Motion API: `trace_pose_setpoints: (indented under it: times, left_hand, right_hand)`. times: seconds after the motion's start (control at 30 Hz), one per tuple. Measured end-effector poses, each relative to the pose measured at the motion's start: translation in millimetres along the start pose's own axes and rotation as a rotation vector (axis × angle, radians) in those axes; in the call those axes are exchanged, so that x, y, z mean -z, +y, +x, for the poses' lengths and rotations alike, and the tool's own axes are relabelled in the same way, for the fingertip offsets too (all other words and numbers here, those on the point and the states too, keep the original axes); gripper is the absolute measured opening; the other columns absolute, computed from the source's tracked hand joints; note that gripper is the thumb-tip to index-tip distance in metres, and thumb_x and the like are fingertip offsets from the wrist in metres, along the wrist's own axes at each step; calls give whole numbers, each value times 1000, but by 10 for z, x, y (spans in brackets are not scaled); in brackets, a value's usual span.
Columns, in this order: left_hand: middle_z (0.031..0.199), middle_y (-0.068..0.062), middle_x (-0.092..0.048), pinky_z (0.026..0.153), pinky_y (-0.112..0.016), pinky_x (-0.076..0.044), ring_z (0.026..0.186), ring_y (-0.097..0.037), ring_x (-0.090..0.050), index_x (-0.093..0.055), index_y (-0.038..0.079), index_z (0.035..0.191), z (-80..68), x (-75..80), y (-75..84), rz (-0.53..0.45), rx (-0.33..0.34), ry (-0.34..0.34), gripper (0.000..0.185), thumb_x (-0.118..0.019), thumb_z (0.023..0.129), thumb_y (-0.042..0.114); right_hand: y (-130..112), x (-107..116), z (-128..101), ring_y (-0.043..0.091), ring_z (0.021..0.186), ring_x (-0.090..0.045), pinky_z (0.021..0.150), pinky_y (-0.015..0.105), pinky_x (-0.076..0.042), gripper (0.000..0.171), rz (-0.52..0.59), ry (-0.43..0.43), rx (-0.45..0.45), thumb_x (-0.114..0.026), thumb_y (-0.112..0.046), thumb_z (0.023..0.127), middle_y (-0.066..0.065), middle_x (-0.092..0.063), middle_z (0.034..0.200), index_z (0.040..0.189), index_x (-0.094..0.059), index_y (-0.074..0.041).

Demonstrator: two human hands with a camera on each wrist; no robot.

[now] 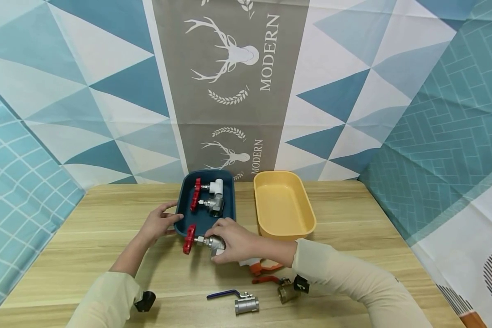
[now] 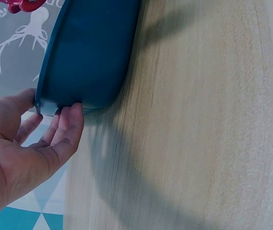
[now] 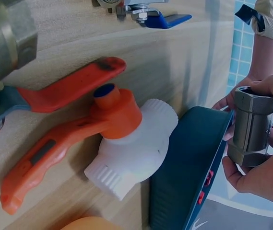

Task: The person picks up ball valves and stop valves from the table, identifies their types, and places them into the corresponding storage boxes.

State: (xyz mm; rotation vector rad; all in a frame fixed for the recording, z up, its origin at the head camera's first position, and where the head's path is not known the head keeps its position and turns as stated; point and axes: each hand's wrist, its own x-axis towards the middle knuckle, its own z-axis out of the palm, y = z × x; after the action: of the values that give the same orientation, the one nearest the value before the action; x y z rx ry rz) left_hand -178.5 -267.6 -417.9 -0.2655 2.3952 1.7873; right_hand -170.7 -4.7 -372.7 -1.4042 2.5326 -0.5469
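My left hand (image 1: 160, 224) grips the near left side of a dark blue tray (image 1: 202, 224), thumb on the rim and fingers beneath it, as the left wrist view shows. Just over the tray's near edge, my right hand (image 1: 238, 240) holds a metal gate valve (image 1: 215, 243) by its body; its red handwheel (image 1: 189, 239) points left. The right wrist view gives a close look at the valve's grey body (image 3: 251, 127) between thumb and fingers. Inside the tray lie a white gate valve (image 1: 216, 187) and a metal gate valve (image 1: 215, 205), both with red handwheels.
A yellow tray (image 1: 284, 200) stands right of the blue one. Nearer me lie a steel ball valve (image 1: 247, 305) with a blue lever and a brass ball valve (image 1: 288, 291) with a red lever. Under my right forearm is a white plastic ball valve (image 3: 136, 148) with an orange handle.
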Motion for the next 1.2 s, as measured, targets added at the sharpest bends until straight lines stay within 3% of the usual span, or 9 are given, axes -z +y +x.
trace_pose_setpoints:
  times: [0.2,1.2]
  left_hand:
    - [127,-34,-49,78,-40,-57,93,-25,-67,-27,5,146,11,9,-17,5,1,3,58,-54,95,18]
    - [125,-32,-50,79,-43,-56,86,-16,-66,-27,4,146,-7,1,17,14,-4,6,60,-55,95,19]
  right_hand:
    - [2,18,1,12,109,-45,90,20,-43,52,3,-14,-11,-73,-33,79,1,-54,121,125,-58,-16]
    - [99,68,54,14,109,-46,90,23,-45,52,-5,-2,-40,-72,-33,80,3,-53,122,126,-57,-16]
